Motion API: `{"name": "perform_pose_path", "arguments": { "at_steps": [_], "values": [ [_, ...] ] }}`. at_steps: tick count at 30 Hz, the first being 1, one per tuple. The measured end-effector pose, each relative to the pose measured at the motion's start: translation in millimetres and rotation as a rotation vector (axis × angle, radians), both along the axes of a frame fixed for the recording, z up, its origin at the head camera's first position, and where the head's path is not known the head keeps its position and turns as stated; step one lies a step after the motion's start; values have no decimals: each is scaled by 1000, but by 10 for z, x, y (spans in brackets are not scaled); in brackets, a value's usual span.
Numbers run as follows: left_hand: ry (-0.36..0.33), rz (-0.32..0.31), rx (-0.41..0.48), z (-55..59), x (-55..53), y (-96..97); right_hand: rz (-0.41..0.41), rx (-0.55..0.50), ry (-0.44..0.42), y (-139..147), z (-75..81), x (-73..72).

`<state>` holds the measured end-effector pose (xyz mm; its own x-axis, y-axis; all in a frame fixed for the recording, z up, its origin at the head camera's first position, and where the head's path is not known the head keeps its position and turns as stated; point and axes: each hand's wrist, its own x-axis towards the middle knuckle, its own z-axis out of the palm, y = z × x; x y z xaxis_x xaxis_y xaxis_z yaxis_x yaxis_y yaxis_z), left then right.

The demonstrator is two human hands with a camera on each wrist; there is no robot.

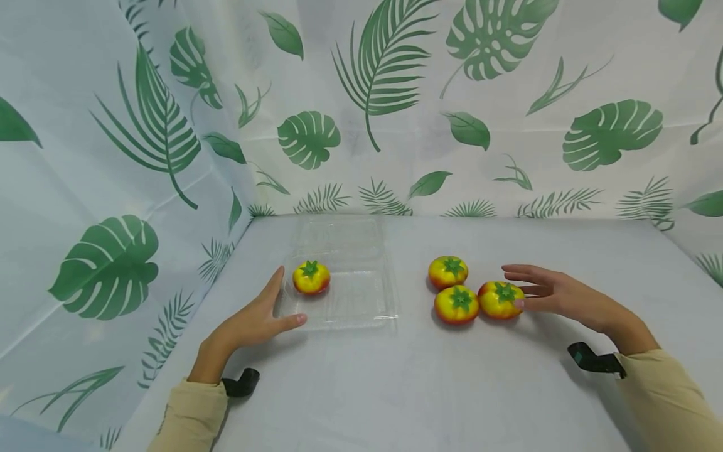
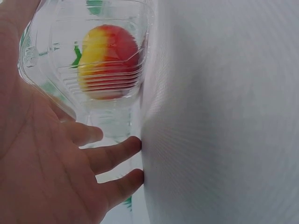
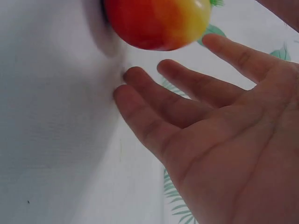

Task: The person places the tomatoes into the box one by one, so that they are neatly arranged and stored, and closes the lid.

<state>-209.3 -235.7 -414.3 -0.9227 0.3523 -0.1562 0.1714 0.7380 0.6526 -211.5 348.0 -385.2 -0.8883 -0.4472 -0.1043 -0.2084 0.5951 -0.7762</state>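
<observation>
A clear plastic clamshell box (image 1: 361, 298) lies with its lid (image 1: 339, 238) folded back. In its left part sits a yellow-and-red tomato (image 1: 311, 279) with a green leafy top, seen through the box wall in the left wrist view. My left hand (image 1: 254, 320) is at the box's left side, thumb and fingers spread around its near corner. Three similar tomatoes stand grouped right of the box: a back one (image 1: 448, 274), a front one (image 1: 456, 306) and a right one (image 1: 499, 301). Beside the right one, my right hand (image 1: 565, 298) has its fingers extended, thumb tip overlapping its edge.
A white cloth (image 1: 384, 389) covers the table. Behind it and along the left rise white curtains (image 1: 407, 150) printed with green leaves. Black wrist-camera mounts (image 1: 241, 383) stick out from both sleeves.
</observation>
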Motion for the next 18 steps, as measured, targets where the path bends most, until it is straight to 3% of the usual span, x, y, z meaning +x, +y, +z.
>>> {"name": "perform_pose_path", "arguments": {
  "at_steps": [18],
  "values": [
    [-12,9,-2,1,-1,0,1,20,11,-60,-81,-34]
  ]
}}
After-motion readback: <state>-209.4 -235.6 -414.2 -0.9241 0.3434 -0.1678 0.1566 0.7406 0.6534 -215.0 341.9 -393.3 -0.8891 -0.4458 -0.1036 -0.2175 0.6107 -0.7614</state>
